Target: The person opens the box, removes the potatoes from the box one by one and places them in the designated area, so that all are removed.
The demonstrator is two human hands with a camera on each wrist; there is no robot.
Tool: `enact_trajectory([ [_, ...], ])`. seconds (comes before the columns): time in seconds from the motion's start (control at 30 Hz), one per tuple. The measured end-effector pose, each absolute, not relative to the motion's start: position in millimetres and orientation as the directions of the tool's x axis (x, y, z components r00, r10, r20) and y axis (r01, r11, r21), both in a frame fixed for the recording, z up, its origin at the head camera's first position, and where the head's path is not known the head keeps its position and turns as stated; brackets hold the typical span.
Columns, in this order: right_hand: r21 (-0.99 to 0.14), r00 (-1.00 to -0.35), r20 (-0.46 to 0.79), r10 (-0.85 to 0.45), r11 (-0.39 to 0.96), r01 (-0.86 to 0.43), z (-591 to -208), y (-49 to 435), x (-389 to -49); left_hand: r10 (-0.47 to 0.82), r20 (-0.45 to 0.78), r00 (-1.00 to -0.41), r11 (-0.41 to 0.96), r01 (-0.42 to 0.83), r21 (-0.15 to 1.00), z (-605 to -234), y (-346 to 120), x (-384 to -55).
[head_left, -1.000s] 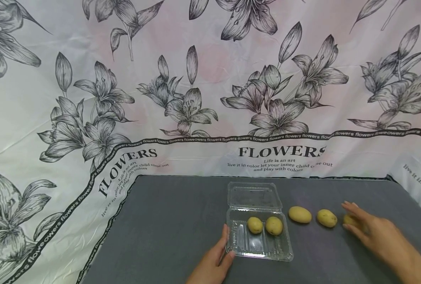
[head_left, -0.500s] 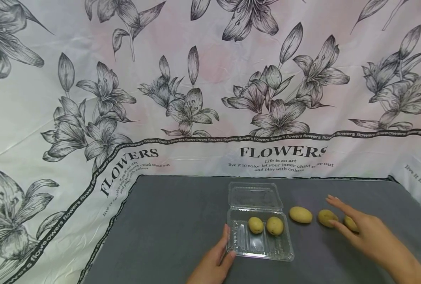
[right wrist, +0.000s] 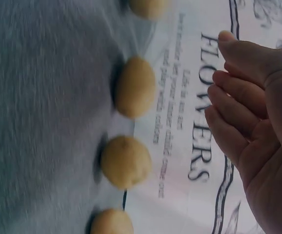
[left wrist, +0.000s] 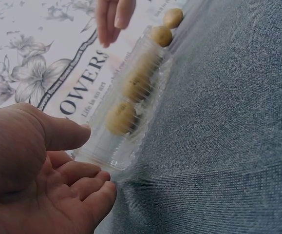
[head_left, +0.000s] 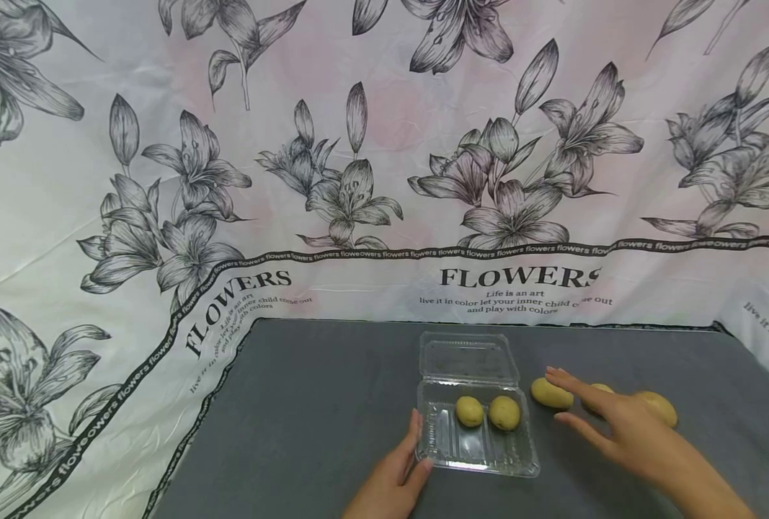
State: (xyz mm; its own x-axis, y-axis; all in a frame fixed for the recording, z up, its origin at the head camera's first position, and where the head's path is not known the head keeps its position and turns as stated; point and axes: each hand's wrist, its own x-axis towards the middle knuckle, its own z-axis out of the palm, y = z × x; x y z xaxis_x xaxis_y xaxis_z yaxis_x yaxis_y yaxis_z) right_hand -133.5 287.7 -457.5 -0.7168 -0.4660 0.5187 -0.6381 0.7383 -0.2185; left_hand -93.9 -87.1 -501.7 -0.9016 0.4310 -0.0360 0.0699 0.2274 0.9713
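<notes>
A clear plastic clamshell container (head_left: 449, 461), its lid (head_left: 468, 357) folded back, lies on the grey table with two potatoes (head_left: 469, 411) in its base. My left hand (head_left: 387, 472) holds the container's near left corner, thumb at the front and fingers along the side. To the right of the container stands a row of three more potatoes (right wrist: 136, 87). Over this row hovers my right hand (head_left: 630, 432), fingers extended and thumb apart, holding nothing. In the head view it partly covers the middle potato (head_left: 601, 395). The nearest to its fingertips is the left potato (head_left: 548, 393).
Behind the table (head_left: 313, 418) hangs a white and pink cloth (head_left: 371, 194) printed with lilies and lettering. Its dark-bordered hem meets the table's back edge.
My right hand has moved left along the row, from the rightmost potato toward the one nearest the container. The left hand and container stay in place.
</notes>
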Motion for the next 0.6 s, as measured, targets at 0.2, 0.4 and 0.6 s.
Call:
enact_trajectory([
  [0.2, -0.253, -0.725, 0.462, -0.511, 0.707, -0.66, -458, 262, -135, 0.426, -0.044, -0.904, 0.24, 0.066, 0.969, -501, -88, -94],
  [0.4, -0.272, -0.655, 0.485, -0.579, 0.612, -0.742, -458, 240, -141, 0.425, -0.039, -0.904, 0.217, 0.06, 0.974, -501, -86, -94],
  [0.6, -0.307, -0.65, 0.454, -0.61, 0.578, -0.756, -461, 221, -146, 0.435, -0.012, -0.9, 0.187, 0.078, 0.979, -502, -86, -95],
])
